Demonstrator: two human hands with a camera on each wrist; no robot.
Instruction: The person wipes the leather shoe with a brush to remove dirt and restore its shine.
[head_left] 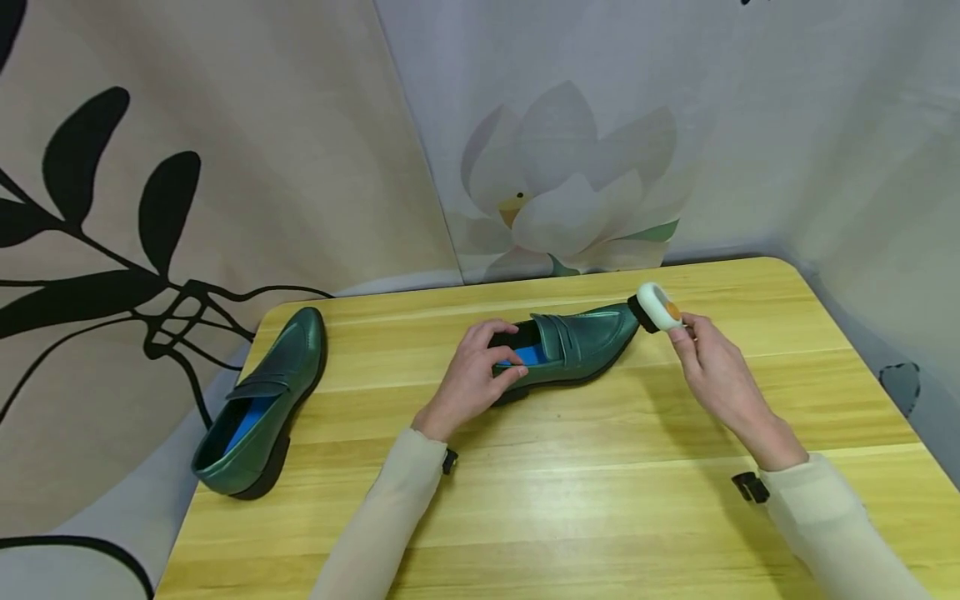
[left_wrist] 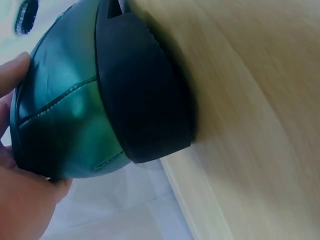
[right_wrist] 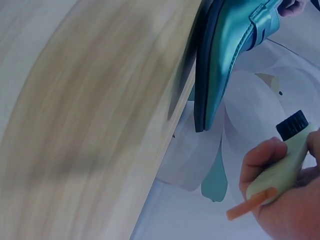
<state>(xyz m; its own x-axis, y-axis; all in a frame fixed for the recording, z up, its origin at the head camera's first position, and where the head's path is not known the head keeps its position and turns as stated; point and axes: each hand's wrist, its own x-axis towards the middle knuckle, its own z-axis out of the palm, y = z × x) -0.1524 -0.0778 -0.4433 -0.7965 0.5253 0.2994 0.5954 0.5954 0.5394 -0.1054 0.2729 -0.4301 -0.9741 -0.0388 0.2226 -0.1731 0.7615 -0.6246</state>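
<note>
The left hand (head_left: pixel 471 369) gripped the green shoe (head_left: pixel 588 337) by its heel (left_wrist: pixel 75 125) near the far edge of the desk (head_left: pixel 562 517); the right hand (head_left: pixel 717 375) pinched the brush (head_left: pixel 657 307) clear of the toe (head_left: pixel 613 327). Steady bracing and light strokes appeared advisable.

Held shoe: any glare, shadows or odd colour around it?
Head view: faint sheen on the held shoe; left wrist view: bright spot on its leather, bluish tint; right wrist view: pale gleam along its upper, soft shadows on the tabletop.

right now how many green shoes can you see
2: one shoe on the left of the table, the other shoe farther right, held by the left hand.
</note>
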